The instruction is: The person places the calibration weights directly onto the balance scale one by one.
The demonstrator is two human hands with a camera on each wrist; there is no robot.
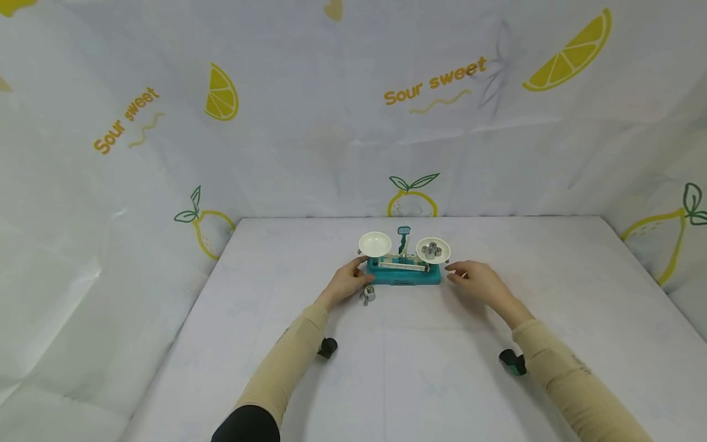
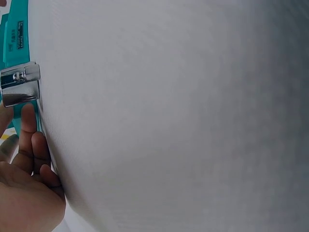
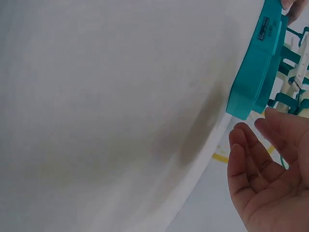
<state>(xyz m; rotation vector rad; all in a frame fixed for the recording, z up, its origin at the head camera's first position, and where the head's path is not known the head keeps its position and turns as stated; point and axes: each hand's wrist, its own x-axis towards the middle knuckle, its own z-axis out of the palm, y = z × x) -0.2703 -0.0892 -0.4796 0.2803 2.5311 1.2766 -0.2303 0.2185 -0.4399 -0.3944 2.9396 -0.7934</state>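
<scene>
A teal balance scale [image 1: 403, 276] stands near the back of the table, with two white pans on top. Its left pan [image 1: 375, 244] is bare, while several small metal weights [image 1: 431, 250] sit in the right pan [image 1: 445, 258]. My left hand [image 1: 347, 281] grips the left end of the base, thumb at the front and fingers behind. Just off the right end, my right hand [image 1: 476, 279] is held with fingers loosely bent and nothing between them. A shiny metal weight [image 1: 369, 293] rests on the table in front of the left thumb, and looks large in the left wrist view.
White cloth with lemon prints covers the table [image 1: 397, 374] and hangs as a backdrop [image 1: 309, 166] close behind the scale. Black wrist-worn devices [image 1: 328, 348] show below both forearms.
</scene>
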